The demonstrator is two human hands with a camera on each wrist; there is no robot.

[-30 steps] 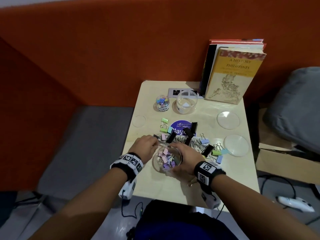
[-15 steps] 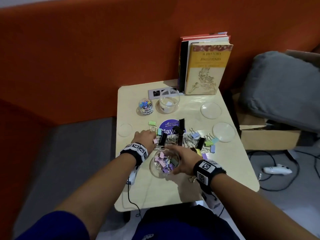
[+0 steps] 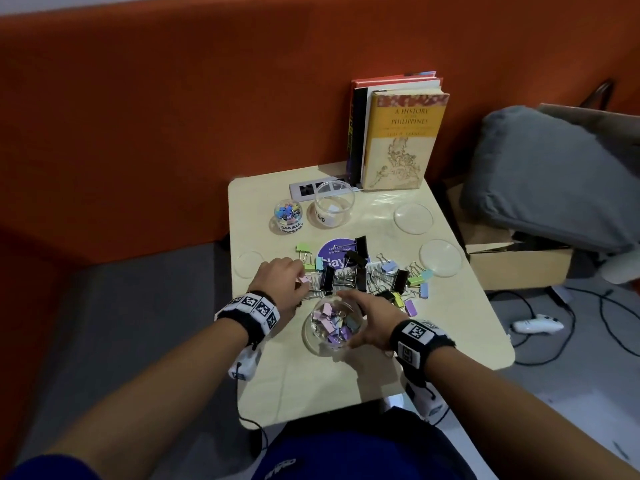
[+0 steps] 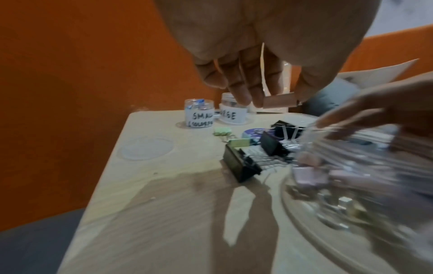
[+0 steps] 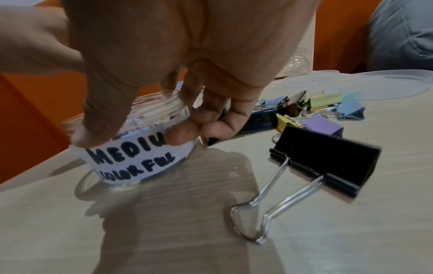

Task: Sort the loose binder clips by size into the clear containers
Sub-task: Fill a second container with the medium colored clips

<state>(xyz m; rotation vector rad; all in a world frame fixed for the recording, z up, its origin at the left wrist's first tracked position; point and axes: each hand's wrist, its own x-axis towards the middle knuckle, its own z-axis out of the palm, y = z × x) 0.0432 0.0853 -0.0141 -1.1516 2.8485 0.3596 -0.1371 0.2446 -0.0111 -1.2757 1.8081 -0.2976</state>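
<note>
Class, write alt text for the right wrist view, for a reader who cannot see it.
The right hand grips the rim of a clear container labelled "MEDIUM COLORFUL" on a pale table. To its right, a large black binder clip lies apart from it, with coloured clips and clear lids behind.

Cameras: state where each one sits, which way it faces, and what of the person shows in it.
Head: worn on the head, looking forward and down at the table; both forearms, left hand, right hand.
Left wrist: looks along the left hand, which pinches a pink binder clip.
Right wrist: looks along the right hand, which grips the medium jar.
Shared: all three show the medium jar.
</note>
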